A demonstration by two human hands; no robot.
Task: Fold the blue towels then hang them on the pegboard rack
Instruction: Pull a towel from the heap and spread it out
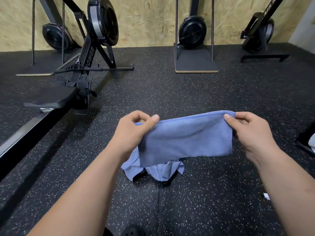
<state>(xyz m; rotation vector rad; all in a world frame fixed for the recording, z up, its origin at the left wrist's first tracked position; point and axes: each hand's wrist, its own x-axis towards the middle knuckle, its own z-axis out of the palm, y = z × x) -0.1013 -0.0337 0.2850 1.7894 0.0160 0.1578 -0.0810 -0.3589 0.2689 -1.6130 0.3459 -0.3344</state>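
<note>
Over speckled floor (204,92), left hand (134,132) and right hand (250,132) pinch blue towel (185,140).

Brightness: even and moderate; nothing blown out, nothing lost in dark.
Source: overhead, soft; no lamp in view.
Shadows: a soft, short shadow lies on the floor (187,92) just under the towel (185,140); a broader one sits beside the rower (88,53), left of the towel.
Glare: a dull sheen runs along the rower's rail, far left of the towel; the fan housings show faint highlights.
Focus: the towel's weave looks smeared; floor speckle near it is sharper.
Distortion: wide-angle bending; uprights above the towel lean outward, forearms below it stretch toward the corners.
</note>
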